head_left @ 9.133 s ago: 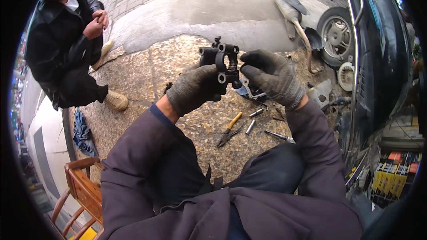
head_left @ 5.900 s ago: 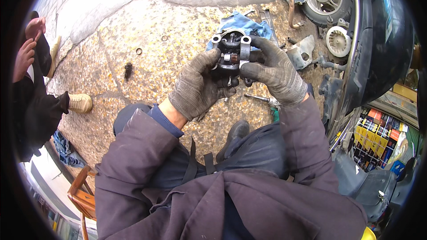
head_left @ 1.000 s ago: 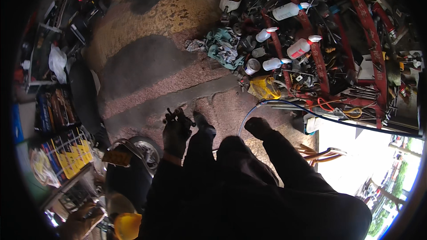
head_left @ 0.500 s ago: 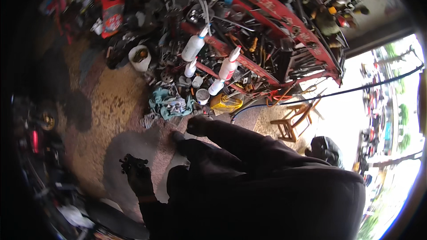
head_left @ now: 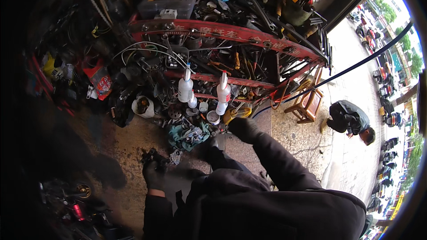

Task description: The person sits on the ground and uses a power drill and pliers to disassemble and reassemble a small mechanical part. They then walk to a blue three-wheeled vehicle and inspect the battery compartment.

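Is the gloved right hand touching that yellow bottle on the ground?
Cannot tell. In the head view the right hand reaches right up against the yellow bottle, but the dark glove hides any contact or gap.

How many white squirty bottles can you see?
2: one white bottle stands left, the other white bottle right of it, before the red rack. More may hide in the clutter.

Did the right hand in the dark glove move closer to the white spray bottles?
Yes. The right hand has reached forward and now sits just below the white spray bottles, beside the yellow container.
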`<state>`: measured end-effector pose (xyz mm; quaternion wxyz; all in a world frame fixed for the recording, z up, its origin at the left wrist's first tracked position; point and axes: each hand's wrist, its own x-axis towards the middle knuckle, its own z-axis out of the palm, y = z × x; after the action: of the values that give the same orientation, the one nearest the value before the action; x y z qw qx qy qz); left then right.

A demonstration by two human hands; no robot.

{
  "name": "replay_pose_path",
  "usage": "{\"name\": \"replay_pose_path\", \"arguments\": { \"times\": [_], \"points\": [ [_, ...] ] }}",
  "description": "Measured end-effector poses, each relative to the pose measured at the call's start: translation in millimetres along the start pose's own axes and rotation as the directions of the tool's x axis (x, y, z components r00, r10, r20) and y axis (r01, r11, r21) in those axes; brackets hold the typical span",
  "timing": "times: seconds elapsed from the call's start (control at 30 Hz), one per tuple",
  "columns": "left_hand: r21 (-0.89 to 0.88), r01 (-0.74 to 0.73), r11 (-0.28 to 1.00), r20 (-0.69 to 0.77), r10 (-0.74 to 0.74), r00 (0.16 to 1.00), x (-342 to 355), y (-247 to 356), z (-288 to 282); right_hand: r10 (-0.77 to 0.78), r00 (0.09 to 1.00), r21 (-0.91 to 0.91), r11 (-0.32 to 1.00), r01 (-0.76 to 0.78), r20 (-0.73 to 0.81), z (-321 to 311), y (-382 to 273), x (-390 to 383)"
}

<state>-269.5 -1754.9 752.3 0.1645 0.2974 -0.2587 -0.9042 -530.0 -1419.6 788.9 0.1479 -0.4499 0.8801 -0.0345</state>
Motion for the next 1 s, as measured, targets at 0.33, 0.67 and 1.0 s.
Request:
{"name": "replay_pose_path", "arguments": {
  "times": [0.33,0.67,1.0],
  "points": [
    [0.064,0.300,0.952,0.218,-0.307,0.926,96.5,-43.6,114.3,0.351,0.887,0.830,0.554,0.063,-0.301,-148.9,57.2,5.5],
    [0.476,0.266,0.838,-0.031,-0.287,0.957,141.7,-65.9,182.4,0.417,0.768,0.642,0.766,-0.010,-0.486,-298.0,73.0,32.9],
    [0.444,0.376,0.813,-0.196,-0.321,0.926,181.0,-66.2,155.7,0.080,0.899,0.364,0.927,0.093,-0.431,-323.6,118.5,102.6]
  ]
}}
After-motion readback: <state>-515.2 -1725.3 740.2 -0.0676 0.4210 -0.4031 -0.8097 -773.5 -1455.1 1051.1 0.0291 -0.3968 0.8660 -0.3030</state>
